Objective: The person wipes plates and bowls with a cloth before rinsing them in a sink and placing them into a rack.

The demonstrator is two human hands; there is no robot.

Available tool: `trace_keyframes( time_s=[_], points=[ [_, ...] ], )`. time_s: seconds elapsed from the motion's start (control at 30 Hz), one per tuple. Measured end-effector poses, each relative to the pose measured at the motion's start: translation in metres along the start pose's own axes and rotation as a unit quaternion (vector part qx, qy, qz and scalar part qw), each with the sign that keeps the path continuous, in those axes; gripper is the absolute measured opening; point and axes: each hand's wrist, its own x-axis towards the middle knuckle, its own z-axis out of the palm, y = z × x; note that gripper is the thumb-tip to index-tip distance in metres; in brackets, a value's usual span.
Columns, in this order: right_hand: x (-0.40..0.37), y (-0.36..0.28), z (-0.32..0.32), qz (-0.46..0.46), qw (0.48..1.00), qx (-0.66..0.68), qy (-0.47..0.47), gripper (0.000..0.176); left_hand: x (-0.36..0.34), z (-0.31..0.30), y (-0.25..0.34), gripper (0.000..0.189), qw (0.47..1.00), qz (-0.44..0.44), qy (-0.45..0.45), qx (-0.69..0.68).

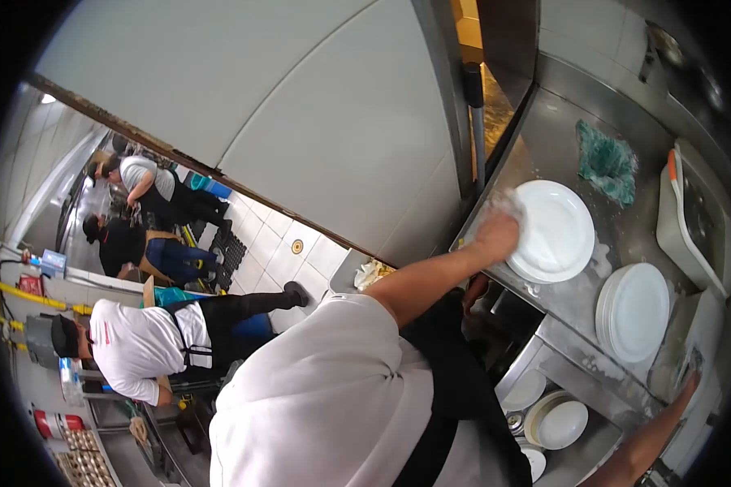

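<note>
White, round, stacked plates (554, 235) at the left hand (499, 237)

On my feed, these glossy plates sit on the wet stainless-steel tabletop (548, 130), in front of the person's body. Being round, they give me no long axis; what counts is that they lie just beyond the left hand, which meets the stack's near edge. That hand, much the nearer one, is blurred around a pale, translucent wad (505, 203); how tightly its fingers close, I cannot tell. The right hand (693, 381) is well apart, past a second stack of white round plates (638, 312); I cannot tell whether it is open or grips anything. Further out I see a teal, crumpled mesh cloth (607, 162) and an off-white rectangular plastic tub (666, 199). Behind the person, a co-worker in a white shirt (138, 341) stands well away.
</note>
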Motion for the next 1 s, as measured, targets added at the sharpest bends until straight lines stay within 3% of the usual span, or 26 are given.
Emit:
trace_keyframes(
  time_s=[0.1,0.2,0.27,0.33,0.4,0.43,0.47,0.5,0.53,0.57,0.6,0.63,0.67,0.73,0.77,0.8,0.83,0.87,0.93,0.97,1.0],
  points=[
    [0.005,-0.007,0.005,-0.009,0.998,0.056,0.041,0.027,-0.008,0.004,0.032,0.065,0.994,0.053,0.08,-0.059],
    [-0.006,-0.051,0.019,-0.055,0.986,0.121,0.1,0.027,-0.006,-0.008,0.053,0.08,0.978,0.146,0.086,-0.123],
    [-0.031,-0.104,0.012,-0.153,0.98,0.021,0.129,0.028,0.006,-0.02,0.071,0.081,0.969,0.202,0.059,-0.127],
    [-0.043,-0.157,0.042,-0.068,0.996,0.006,0.058,0.026,0.023,-0.016,0.087,0.08,0.951,0.264,0.082,-0.138],
    [-0.042,-0.189,0.076,-0.252,0.968,0.0,-0.012,0.025,0.028,-0.017,0.105,0.08,0.947,0.256,0.094,-0.169],
    [-0.056,-0.218,0.079,-0.303,0.942,0.084,0.122,0.025,0.027,-0.016,0.104,0.08,0.946,0.259,0.089,-0.172],
    [-0.048,-0.251,0.097,-0.21,0.976,-0.05,0.025,0.024,0.03,-0.018,0.105,0.079,0.946,0.272,0.095,-0.151],
    [-0.044,-0.285,0.118,-0.186,0.972,-0.139,0.039,0.025,0.034,-0.018,0.118,0.077,0.941,0.296,0.096,-0.134],
    [-0.036,-0.296,0.154,-0.283,0.945,-0.113,0.122,0.027,0.052,0.008,0.125,0.056,0.937,0.335,0.084,-0.048],
    [-0.033,-0.323,0.17,-0.339,0.9,-0.068,0.265,0.026,0.071,0.032,0.131,0.044,0.922,0.377,0.077,0.033],
    [-0.049,-0.374,0.097,-0.262,0.96,-0.046,-0.092,0.03,0.073,0.038,0.131,0.039,0.916,0.387,0.103,0.021],
    [-0.061,-0.4,0.052,-0.21,0.967,0.018,-0.144,0.032,0.075,0.044,0.131,0.036,0.909,0.396,0.129,0.009],
    [-0.085,-0.419,0.007,-0.196,0.965,0.078,-0.155,0.034,0.075,0.04,0.13,0.033,0.921,0.373,0.109,0.025],
    [-0.125,-0.436,-0.095,-0.189,0.943,0.202,-0.187,0.039,0.073,0.031,0.13,0.035,0.933,0.326,0.153,0.014],
    [-0.148,-0.432,-0.126,-0.173,0.902,0.396,0.015,0.046,0.067,0.023,0.138,0.04,0.931,0.273,0.239,-0.036],
    [-0.153,-0.415,-0.125,-0.256,0.92,0.287,0.078,0.053,0.068,0.013,0.148,0.043,0.939,0.238,0.242,-0.051],
    [-0.166,-0.397,-0.154,-0.214,0.915,0.343,-0.021,0.054,0.064,0.001,0.158,0.043,0.925,0.255,0.269,-0.084],
    [-0.167,-0.38,-0.151,-0.201,0.921,0.333,-0.018,0.054,0.063,-0.008,0.173,0.043,0.92,0.27,0.268,-0.091],
    [-0.17,-0.343,-0.135,-0.073,0.983,0.081,0.147,0.05,0.064,-0.015,0.194,0.043,0.91,0.274,0.104,-0.293],
    [-0.158,-0.323,-0.124,-0.07,0.984,0.075,0.147,0.05,0.068,-0.011,0.208,0.045,0.897,0.281,0.152,-0.304],
    [-0.139,-0.302,-0.105,-0.063,0.995,0.068,-0.03,0.031,0.07,-0.013,0.219,0.045,0.895,0.285,0.152,-0.308]
  ],
)
